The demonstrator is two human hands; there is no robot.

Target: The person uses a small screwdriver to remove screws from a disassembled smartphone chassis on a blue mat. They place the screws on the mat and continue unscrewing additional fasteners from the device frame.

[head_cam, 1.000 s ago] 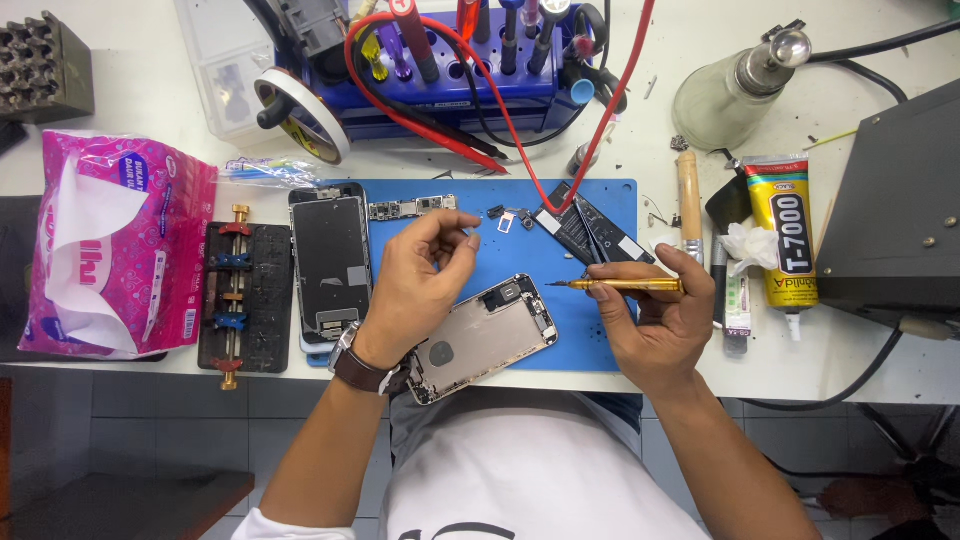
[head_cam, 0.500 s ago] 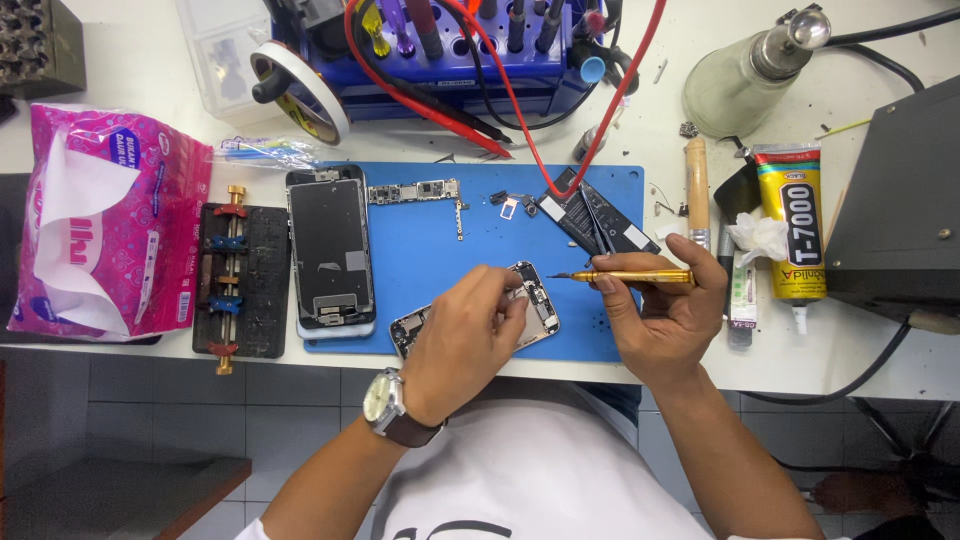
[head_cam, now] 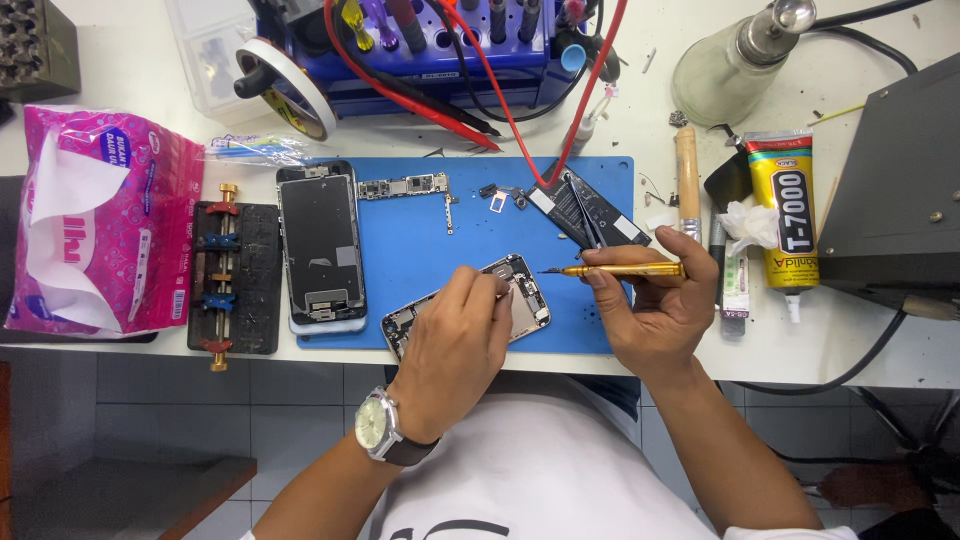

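Two hands | left hand [head_cam: 455, 340] covers phone housing [head_cam: 520, 300] | right hand [head_cam: 655, 305] grips screwdriver [head_cam: 620, 270]

Two hands are at work: the left hand [head_cam: 455, 335] and the right hand [head_cam: 655, 310]. One gold screwdriver [head_cam: 620, 270], one opened phone housing [head_cam: 520, 300], one detached phone screen [head_cam: 320, 245] and one long circuit board [head_cam: 405, 187] lie about one blue mat [head_cam: 420, 250]. One black battery [head_cam: 585, 210] sits at the mat's far right corner. One black clamp jig [head_cam: 235, 275] and one pink tissue pack [head_cam: 100, 230] lie toward the bench's left edge. One yellow glue tube [head_cam: 785, 215], one wooden-handled tool [head_cam: 687, 180], one glass bottle [head_cam: 735, 65], one tape roll [head_cam: 285, 85], one blue tool rack [head_cam: 440, 50], one wristwatch [head_cam: 375, 425]
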